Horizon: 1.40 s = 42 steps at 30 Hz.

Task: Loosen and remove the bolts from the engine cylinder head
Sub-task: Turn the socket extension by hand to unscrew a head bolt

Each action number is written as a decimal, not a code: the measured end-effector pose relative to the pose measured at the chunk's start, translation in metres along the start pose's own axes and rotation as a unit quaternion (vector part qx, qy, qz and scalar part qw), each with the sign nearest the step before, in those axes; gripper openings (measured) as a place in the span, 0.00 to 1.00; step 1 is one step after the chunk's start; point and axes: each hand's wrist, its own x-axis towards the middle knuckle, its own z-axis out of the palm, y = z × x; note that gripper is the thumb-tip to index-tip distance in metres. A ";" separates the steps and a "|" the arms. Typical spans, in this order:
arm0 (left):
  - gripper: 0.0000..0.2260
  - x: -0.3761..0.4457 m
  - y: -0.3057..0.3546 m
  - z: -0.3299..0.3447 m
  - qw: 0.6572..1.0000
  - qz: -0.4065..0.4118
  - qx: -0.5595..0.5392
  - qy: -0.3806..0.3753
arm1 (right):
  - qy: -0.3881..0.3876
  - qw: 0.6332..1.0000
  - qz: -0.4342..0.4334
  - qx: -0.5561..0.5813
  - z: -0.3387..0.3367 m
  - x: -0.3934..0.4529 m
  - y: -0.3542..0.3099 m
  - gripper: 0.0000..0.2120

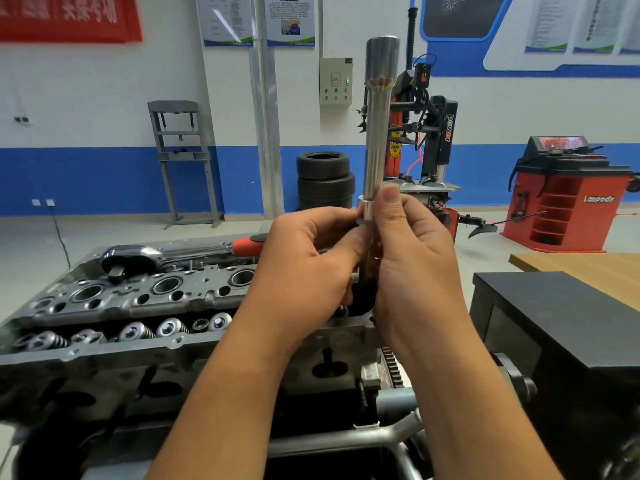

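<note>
The grey engine cylinder head (pixel 138 299) lies in front of me at the left, with valve springs along its near side. Above its right end, both hands hold a long steel bolt (pixel 375 133) upright, wide head on top. A metal ring (pixel 365 204) sits round the shaft just above my fingers. My left hand (pixel 304 271) grips the shaft from the left. My right hand (pixel 412 258) pinches it from the right, thumb up. The oily lower end of the bolt is mostly hidden between my hands. A ratchet wrench (pixel 166 254) with a red handle lies on the head's far edge.
A black cabinet (pixel 554 323) stands close at the right, with a wooden table (pixel 588 268) behind it. The engine stand's grey tubes (pixel 346 439) run below my arms. Stacked tyres (pixel 325 178), a tyre changer (pixel 433 133) and a red wheel balancer (pixel 568 202) stand at the back.
</note>
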 end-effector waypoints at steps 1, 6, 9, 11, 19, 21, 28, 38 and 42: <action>0.06 0.001 0.000 0.000 1.000 0.003 0.005 0.006 | 0.001 1.000 0.003 0.012 0.000 0.001 0.000 0.19; 0.06 0.002 -0.003 0.000 0.999 -0.004 0.034 0.033 | 0.005 1.000 -0.020 -0.016 0.000 0.001 0.002 0.20; 0.07 0.001 -0.002 0.000 1.000 -0.006 0.024 0.016 | -0.009 1.000 -0.020 -0.005 0.000 -0.001 0.001 0.19; 0.07 0.001 -0.001 0.001 1.000 -0.008 0.001 -0.002 | -0.011 1.000 -0.014 -0.006 -0.001 -0.001 0.001 0.21; 0.07 0.002 -0.004 0.000 0.998 0.003 0.054 0.041 | -0.001 1.000 -0.021 -0.007 0.001 0.000 0.001 0.19; 0.06 0.002 -0.004 0.000 0.999 0.009 0.033 0.026 | -0.012 1.000 -0.022 -0.005 0.001 0.000 0.001 0.16; 0.07 0.001 -0.001 0.001 1.000 0.015 0.013 0.000 | 0.004 1.000 -0.008 0.003 0.003 0.000 -0.002 0.18; 0.09 0.000 -0.001 0.000 1.000 0.007 -0.006 -0.026 | -0.016 1.000 0.004 -0.009 0.002 -0.001 -0.002 0.17; 0.07 0.001 -0.001 0.002 0.999 0.005 0.042 0.002 | -0.002 1.000 0.002 0.002 0.002 -0.001 -0.002 0.20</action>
